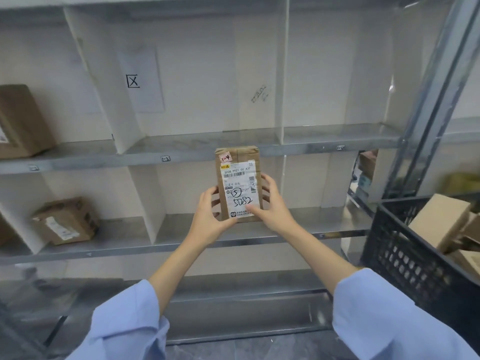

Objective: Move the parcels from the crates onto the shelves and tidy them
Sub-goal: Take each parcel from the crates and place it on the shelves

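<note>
**Step in hand: reading and sorting.** The paper-wrapped parcel [237, 183] is held upright in front of the shelving, label side toward the camera. It rests on no shelf. Its top edge overlaps the front lip of the upper shelf [337, 145].

**Hand state.**
- The left hand [207, 216] grasps the parcel's lower left edge, fingers curled behind it.
- The right hand [270, 203] grasps the right edge, with the thumb pressed on the shipping label [240, 190].

**Identification.** A pink sticker [225, 157] at the top left corner reads "1-4". The label carries a handwritten "5082".

**Destination.** The shelf-edge tag [165, 159] to the left reads "1-3". A second tag [340, 147] to the right is too small to read; by sequence it is probably 1-4.

**Next move.** The parcel probably goes up and to the right, into the bay above that second tag. It must clear the shelf lip and the white divider [281, 100] and be set down with the label facing out.

**Remaining work.** The black crate [405, 255] on the right holds further cardboard boxes [439, 219], so the task appears far from complete.
</note>
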`<state>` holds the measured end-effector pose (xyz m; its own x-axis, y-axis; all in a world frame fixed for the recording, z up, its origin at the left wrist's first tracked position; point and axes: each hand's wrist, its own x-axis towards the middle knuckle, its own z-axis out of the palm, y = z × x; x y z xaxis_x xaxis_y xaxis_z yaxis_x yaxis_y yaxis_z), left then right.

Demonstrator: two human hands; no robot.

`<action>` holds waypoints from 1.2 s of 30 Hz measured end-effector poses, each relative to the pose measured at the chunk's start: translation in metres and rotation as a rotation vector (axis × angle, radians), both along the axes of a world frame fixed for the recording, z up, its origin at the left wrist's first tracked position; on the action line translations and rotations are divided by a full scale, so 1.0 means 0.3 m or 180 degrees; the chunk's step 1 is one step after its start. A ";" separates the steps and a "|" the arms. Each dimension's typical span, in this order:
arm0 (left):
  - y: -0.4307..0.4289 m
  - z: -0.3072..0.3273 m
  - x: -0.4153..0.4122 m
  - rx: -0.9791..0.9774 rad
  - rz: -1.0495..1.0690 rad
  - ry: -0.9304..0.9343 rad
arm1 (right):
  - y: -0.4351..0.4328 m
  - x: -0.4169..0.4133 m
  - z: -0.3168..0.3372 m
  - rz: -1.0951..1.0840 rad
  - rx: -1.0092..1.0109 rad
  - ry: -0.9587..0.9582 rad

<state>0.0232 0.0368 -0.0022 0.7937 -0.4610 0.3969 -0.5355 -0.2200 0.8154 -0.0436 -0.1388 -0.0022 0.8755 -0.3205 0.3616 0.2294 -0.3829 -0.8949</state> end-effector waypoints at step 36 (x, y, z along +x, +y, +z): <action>-1.057 0.334 0.271 0.1436 -0.0252 -0.2266 | -1.196 0.012 0.409 -0.1531 -0.0129 -0.0312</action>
<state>0.1047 -0.2803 0.0981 0.3825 -0.7390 0.5546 -0.9157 -0.3834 0.1207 -0.0399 -0.4976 0.1205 0.5929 -0.6641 0.4555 0.1004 -0.5003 -0.8600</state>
